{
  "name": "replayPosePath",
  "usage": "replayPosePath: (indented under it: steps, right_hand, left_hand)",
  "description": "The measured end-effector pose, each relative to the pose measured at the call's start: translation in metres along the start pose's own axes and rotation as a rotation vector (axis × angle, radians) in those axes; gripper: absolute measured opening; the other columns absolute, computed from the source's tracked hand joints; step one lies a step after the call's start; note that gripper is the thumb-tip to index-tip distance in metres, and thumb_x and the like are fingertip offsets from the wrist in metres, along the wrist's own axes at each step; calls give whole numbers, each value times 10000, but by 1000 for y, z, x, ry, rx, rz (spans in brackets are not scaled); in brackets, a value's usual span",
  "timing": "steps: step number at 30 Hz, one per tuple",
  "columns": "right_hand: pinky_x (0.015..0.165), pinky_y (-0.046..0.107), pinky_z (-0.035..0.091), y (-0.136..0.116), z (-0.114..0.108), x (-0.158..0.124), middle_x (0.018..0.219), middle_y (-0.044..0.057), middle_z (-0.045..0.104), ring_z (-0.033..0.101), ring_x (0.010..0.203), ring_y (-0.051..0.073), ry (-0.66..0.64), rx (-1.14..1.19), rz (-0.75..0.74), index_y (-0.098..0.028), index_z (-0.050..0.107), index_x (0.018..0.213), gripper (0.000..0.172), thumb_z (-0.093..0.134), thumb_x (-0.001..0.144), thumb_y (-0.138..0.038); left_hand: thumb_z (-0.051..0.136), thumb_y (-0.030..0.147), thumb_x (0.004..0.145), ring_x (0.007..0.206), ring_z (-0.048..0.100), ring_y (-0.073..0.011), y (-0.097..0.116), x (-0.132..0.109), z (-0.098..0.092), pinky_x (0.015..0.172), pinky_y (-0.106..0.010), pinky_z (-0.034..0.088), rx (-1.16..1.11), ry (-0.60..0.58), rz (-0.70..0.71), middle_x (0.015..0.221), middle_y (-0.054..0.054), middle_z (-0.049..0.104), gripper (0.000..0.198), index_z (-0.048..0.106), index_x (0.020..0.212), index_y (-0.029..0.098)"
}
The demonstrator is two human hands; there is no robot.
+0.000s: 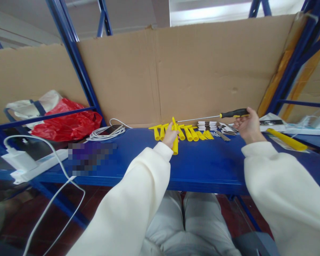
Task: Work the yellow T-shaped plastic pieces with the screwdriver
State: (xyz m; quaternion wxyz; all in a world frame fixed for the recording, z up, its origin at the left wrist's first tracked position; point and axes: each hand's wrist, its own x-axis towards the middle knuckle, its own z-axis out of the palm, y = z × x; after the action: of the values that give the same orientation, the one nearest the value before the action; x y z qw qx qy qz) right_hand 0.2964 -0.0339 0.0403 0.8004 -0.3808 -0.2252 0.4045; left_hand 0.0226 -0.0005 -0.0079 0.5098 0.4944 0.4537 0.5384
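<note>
My left hand (171, 136) is closed around a yellow plastic handle (175, 147) with a crosspiece at its top. In my right hand (247, 124) is a long screwdriver (233, 113) with a black and yellow grip, held level. Its thin shaft points left, and the tip reaches the upper part of the yellow handle; whether it sits in a screw I cannot tell. Several more yellow handles (188, 134) lie in a row at the back of the blue shelf (202, 167), on both sides of my left hand. Small yellow wedge-like pieces (204, 135) lie to their right.
Stacked white and dark packets (207, 126) and flat metal blades (223, 136) lie behind the hands. At right is a yellow tube (286, 139). A red bag (68, 121), coiled white cable (105, 133) and power strip (39, 165) occupy the left. Cardboard (202, 67) walls the back.
</note>
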Motion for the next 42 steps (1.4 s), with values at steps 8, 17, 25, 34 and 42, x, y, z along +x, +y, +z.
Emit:
replayPosePath:
  steps: [8, 17, 25, 34, 42]
  right_hand:
    - [365, 159, 299, -2, 1, -5, 491, -59, 395, 329, 389, 85, -6, 56, 69, -227, 435, 743, 470, 423, 1044, -587]
    - [412, 201, 354, -2, -1, -6, 537, -4, 514, 434, 423, 122, -71, 66, 32, -220, 498, 762, 341, 370, 1040, -368]
    - [390, 214, 319, -1, 1, -4, 562, -26, 476, 382, 412, 105, -16, 17, -12, -222, 469, 722, 356, 384, 1047, -341]
    - [352, 187, 212, -5, 5, -15, 446, -84, 234, 210, 361, 91, -25, 64, -15, -230, 458, 706, 369, 361, 1054, -300]
    - [404, 187, 367, -7, 3, -14, 487, 2, 528, 473, 425, 113, -1, 55, 32, -212, 484, 696, 442, 351, 1089, -366]
  left_hand:
    - [588, 86, 914, 509, 476, -74, 2, -3, 1, 462, -198, 380, -5, 27, -3, 1002, -54, 677, 773, 363, 1608, 341]
    - [601, 128, 919, 518, 489, -70, -1, 1, 0, 472, -187, 406, 4, 35, 1, 1030, -47, 678, 790, 346, 1613, 406]
    - [576, 89, 903, 508, 479, -66, 2, -3, 0, 450, -187, 391, 11, 37, 12, 1077, -64, 684, 828, 321, 1632, 389]
    - [561, 76, 916, 510, 478, -66, 2, -4, 0, 451, -180, 381, 2, 32, 22, 1042, -53, 686, 822, 314, 1638, 380]
    - [573, 113, 930, 504, 469, -53, 4, -5, 1, 443, -177, 394, 26, 57, 20, 1037, -59, 661, 772, 345, 1626, 360]
